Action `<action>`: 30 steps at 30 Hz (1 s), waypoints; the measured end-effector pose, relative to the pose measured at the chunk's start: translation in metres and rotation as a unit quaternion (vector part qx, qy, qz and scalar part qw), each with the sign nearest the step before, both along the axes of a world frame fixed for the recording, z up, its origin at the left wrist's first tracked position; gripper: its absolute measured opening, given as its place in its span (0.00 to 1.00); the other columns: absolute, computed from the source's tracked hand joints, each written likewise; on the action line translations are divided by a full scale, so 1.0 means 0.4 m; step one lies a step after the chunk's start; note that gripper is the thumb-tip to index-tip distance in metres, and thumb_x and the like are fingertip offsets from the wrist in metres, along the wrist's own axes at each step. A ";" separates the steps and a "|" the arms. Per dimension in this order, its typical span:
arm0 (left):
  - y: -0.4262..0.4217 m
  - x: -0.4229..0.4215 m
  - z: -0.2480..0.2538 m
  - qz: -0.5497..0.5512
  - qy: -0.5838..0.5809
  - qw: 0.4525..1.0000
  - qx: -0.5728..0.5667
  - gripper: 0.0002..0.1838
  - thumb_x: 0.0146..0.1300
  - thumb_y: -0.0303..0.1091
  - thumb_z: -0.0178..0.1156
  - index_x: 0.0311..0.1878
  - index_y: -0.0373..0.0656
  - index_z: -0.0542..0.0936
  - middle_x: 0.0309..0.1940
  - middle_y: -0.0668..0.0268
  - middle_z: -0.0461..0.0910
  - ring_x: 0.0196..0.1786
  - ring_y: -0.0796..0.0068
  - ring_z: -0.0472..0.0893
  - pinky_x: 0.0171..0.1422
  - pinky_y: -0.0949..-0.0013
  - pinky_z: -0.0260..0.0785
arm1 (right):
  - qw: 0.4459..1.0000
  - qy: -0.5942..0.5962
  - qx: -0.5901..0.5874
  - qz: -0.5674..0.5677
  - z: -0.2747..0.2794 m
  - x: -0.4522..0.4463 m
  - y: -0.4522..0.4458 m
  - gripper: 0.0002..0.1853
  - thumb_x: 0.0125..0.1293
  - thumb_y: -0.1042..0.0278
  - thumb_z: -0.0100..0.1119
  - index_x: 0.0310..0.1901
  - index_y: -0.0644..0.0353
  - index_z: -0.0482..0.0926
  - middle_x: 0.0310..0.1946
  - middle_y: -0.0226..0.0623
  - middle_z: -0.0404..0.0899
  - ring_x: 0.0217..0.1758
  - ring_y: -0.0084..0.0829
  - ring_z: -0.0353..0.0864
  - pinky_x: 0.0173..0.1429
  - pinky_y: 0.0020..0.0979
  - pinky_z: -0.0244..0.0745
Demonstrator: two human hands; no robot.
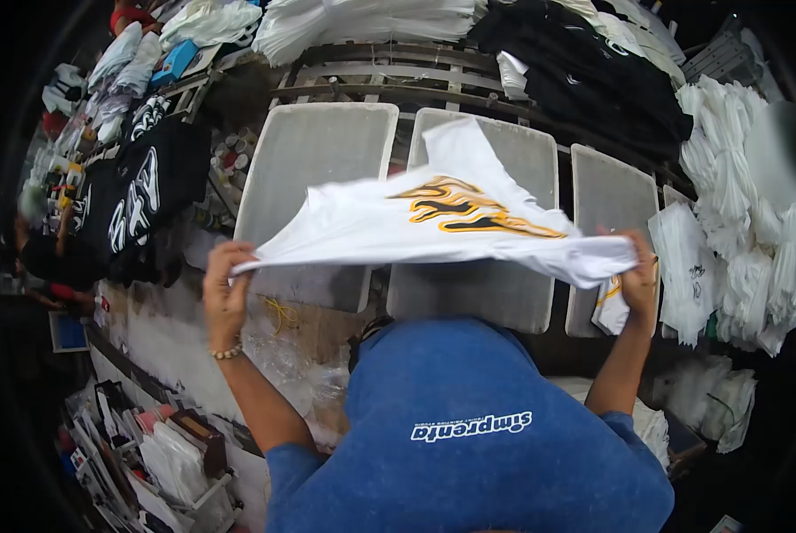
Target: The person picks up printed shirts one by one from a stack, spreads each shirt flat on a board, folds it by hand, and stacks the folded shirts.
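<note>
A white T-shirt (353, 222) with a yellow, black and brown print is stretched in the air before me, its lower edge pulled nearly straight. My left hand (225, 282) pinches one end of that edge, a beaded bracelet on the wrist. At the opposite end, my right hand (637, 271) is closed on the bunched fabric. Below the right hand hangs a white piece of cloth (609, 311) with a yellow mark; I cannot tell whether it belongs to the same shirt. Beneath the shirt lie grey boards with pale rims, such as the left board (327, 142), partly covered by it.
A middle board (531, 151) and a right board (606, 186) continue the row. Bundled white garments (735, 195) hang at the right, black garments (584, 80) lie at the back right. A black printed shirt (149, 195) is on the left. Other people are partly visible at far left.
</note>
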State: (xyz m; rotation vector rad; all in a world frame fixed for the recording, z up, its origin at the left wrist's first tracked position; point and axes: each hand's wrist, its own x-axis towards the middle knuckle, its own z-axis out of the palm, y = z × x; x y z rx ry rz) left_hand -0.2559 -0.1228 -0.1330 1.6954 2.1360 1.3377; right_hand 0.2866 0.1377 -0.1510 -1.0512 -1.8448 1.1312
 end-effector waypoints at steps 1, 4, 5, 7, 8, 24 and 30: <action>0.002 -0.012 0.052 0.000 0.005 1.000 0.004 0.10 0.56 0.14 0.57 0.38 0.37 0.80 0.35 0.64 0.78 0.39 0.73 0.77 0.46 0.72 0.69 | 0.997 0.049 0.048 -0.031 0.049 0.006 0.009 0.16 0.54 0.78 0.43 0.45 0.64 0.74 0.40 0.34 0.75 0.45 0.24 0.74 0.53 0.25 0.69; -0.004 -0.043 0.163 -0.036 -0.119 0.983 0.134 0.06 0.64 0.17 0.57 0.41 0.35 0.79 0.39 0.64 0.81 0.40 0.76 0.77 0.50 0.74 0.69 | 0.962 0.230 0.131 -0.073 0.209 -0.014 0.047 0.15 0.63 0.65 0.49 0.49 0.62 0.74 0.42 0.33 0.75 0.45 0.25 0.75 0.52 0.26 0.70; 0.011 -0.051 0.192 -0.041 -0.144 0.969 0.196 0.05 0.65 0.18 0.57 0.42 0.35 0.79 0.41 0.63 0.81 0.42 0.77 0.78 0.52 0.75 0.70 | 0.960 0.238 0.134 -0.064 0.267 -0.031 0.070 0.15 0.63 0.65 0.49 0.49 0.62 0.74 0.42 0.33 0.75 0.45 0.25 0.75 0.52 0.26 0.70; 0.077 0.000 0.280 -0.018 -0.102 0.973 0.207 0.13 0.63 0.16 0.59 0.50 0.35 0.81 0.48 0.61 0.83 0.48 0.76 0.81 0.55 0.75 0.72 | 0.945 -0.117 0.305 -0.020 0.376 -0.062 0.092 0.20 0.63 0.76 0.49 0.57 0.68 0.71 0.51 0.39 0.76 0.55 0.30 0.76 0.59 0.30 0.71; 0.106 0.048 0.330 -0.006 -0.106 0.984 0.145 0.15 0.63 0.15 0.59 0.52 0.36 0.81 0.49 0.61 0.83 0.48 0.76 0.82 0.55 0.74 0.73 | 0.932 -0.193 0.306 -0.029 0.403 -0.074 0.089 0.23 0.61 0.78 0.51 0.59 0.69 0.70 0.54 0.40 0.76 0.58 0.32 0.75 0.62 0.31 0.70; 0.360 0.309 0.213 -0.224 -0.357 0.893 0.156 0.08 0.54 0.17 0.69 0.36 0.37 0.81 0.35 0.67 0.82 0.35 0.80 0.80 0.39 0.76 0.74 | 0.945 0.176 0.179 0.211 0.339 -0.628 -0.018 0.19 0.59 0.86 0.62 0.51 0.58 0.81 0.27 0.27 0.78 0.30 0.15 0.72 0.35 0.22 0.70; 0.396 0.319 0.198 -0.133 -0.107 0.943 0.286 0.06 0.56 0.17 0.67 0.35 0.36 0.81 0.34 0.65 0.80 0.37 0.77 0.78 0.42 0.73 0.71 | 0.904 0.173 0.302 0.247 0.353 -0.610 0.002 0.17 0.60 0.82 0.64 0.50 0.58 0.82 0.32 0.35 0.83 0.36 0.28 0.83 0.40 0.30 0.76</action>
